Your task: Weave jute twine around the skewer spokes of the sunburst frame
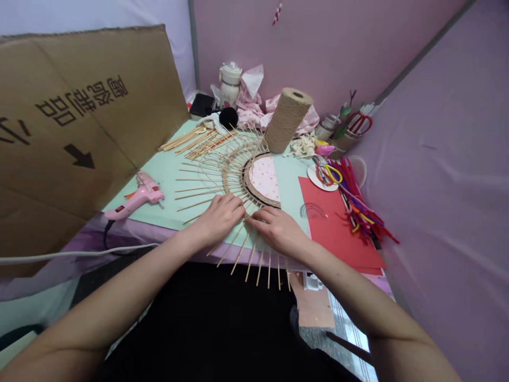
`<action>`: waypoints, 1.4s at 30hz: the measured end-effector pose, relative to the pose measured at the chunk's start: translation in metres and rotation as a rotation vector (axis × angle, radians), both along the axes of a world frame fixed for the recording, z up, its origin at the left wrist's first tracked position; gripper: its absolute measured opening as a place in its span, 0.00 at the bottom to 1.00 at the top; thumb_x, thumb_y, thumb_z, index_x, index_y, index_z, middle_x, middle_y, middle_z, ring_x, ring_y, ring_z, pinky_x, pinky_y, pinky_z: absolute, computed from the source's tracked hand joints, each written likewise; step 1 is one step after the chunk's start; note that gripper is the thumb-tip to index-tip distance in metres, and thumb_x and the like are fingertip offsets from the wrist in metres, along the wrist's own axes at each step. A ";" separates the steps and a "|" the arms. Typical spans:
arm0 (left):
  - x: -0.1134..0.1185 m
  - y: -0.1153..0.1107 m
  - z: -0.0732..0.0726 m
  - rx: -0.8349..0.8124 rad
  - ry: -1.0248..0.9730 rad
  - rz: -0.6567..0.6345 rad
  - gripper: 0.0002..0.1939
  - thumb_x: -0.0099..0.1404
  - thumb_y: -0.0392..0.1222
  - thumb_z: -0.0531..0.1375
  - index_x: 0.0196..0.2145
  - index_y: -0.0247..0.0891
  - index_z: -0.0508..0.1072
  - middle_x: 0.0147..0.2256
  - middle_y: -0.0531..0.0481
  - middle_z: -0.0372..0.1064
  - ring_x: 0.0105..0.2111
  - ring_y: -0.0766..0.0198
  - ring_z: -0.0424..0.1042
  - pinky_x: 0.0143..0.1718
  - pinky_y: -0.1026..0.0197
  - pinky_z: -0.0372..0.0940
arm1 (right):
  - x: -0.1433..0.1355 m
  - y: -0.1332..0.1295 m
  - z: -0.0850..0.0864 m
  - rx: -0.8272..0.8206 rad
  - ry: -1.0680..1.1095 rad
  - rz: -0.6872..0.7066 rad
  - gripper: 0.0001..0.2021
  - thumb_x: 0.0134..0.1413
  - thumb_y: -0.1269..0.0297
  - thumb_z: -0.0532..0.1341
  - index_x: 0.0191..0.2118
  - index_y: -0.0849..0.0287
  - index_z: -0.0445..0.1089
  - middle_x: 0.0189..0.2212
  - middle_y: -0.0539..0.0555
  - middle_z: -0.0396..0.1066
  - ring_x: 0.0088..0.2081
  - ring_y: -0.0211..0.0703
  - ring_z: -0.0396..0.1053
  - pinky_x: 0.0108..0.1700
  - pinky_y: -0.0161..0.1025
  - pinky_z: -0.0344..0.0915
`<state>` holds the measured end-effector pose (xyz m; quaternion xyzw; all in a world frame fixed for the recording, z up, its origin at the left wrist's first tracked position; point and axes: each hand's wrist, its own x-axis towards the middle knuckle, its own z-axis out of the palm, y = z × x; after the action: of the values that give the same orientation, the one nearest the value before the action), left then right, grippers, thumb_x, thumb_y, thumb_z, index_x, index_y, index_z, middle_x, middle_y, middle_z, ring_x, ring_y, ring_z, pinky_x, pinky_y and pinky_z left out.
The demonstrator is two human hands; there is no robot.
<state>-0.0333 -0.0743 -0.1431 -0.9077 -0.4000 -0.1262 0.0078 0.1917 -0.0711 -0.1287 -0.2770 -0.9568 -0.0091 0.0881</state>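
A half-round woven piece lies near the table's front edge. Pink spotted fabric (263,178) fills its centre, and thin wooden sticks (198,190) fan out from its rim. Brown twine (225,172) is woven across the sticks in a curved band, with loose loops at the upper side. My left hand (225,213) is closed at the band's lower end, fingertips pinched on the twine. Close beside it, my right hand (280,229) pinches the twine between the sticks too. The fingers partly hide the strand. Behind the piece stands a tilted cone of twine (284,124).
A pink glue gun (139,196) lies left, before a large cardboard sheet (131,106). More sticks (185,139) lie at the back left. Rightward are red paper (338,233), a protractor (314,211), scissors (330,173) and colourful pipe cleaners (366,212). A white bottle (229,85) stands behind.
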 end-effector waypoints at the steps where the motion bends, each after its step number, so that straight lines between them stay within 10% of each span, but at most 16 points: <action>1: 0.000 -0.002 0.002 -0.005 0.026 0.002 0.06 0.71 0.36 0.53 0.39 0.35 0.69 0.43 0.43 0.69 0.46 0.54 0.62 0.47 0.51 0.53 | 0.000 0.000 0.000 -0.003 -0.003 0.003 0.15 0.65 0.71 0.55 0.54 0.59 0.71 0.42 0.59 0.73 0.45 0.48 0.66 0.44 0.44 0.64; 12: -0.044 -0.041 0.036 -0.184 0.095 0.163 0.11 0.71 0.42 0.53 0.32 0.37 0.71 0.28 0.47 0.69 0.37 0.55 0.64 0.40 0.54 0.50 | 0.000 0.002 0.001 -0.023 -0.022 0.014 0.16 0.65 0.73 0.54 0.55 0.58 0.70 0.43 0.59 0.73 0.45 0.48 0.65 0.45 0.43 0.64; 25: -0.053 -0.096 0.033 -0.383 0.131 0.127 0.11 0.71 0.36 0.52 0.34 0.39 0.74 0.36 0.49 0.73 0.38 0.57 0.69 0.39 0.55 0.57 | 0.001 0.003 0.002 -0.052 -0.010 0.025 0.17 0.64 0.73 0.53 0.55 0.57 0.70 0.45 0.59 0.73 0.46 0.50 0.67 0.46 0.45 0.66; 33: -0.051 -0.091 0.041 -0.462 0.230 0.274 0.12 0.67 0.28 0.51 0.37 0.35 0.73 0.36 0.44 0.72 0.37 0.54 0.72 0.35 0.56 0.63 | 0.001 0.002 0.003 -0.057 -0.016 0.025 0.17 0.64 0.74 0.53 0.55 0.59 0.70 0.45 0.59 0.73 0.46 0.50 0.66 0.47 0.45 0.66; 42: -0.037 -0.019 0.048 -0.025 0.113 0.553 0.13 0.71 0.38 0.48 0.35 0.36 0.71 0.35 0.42 0.70 0.40 0.52 0.70 0.33 0.56 0.63 | 0.001 0.001 0.002 -0.057 0.006 0.019 0.16 0.65 0.72 0.53 0.55 0.58 0.70 0.44 0.60 0.74 0.47 0.50 0.67 0.46 0.46 0.67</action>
<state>-0.0701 -0.0938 -0.0946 -0.7697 -0.6330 -0.0635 0.0532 0.1924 -0.0705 -0.1267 -0.2703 -0.9590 0.0200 0.0832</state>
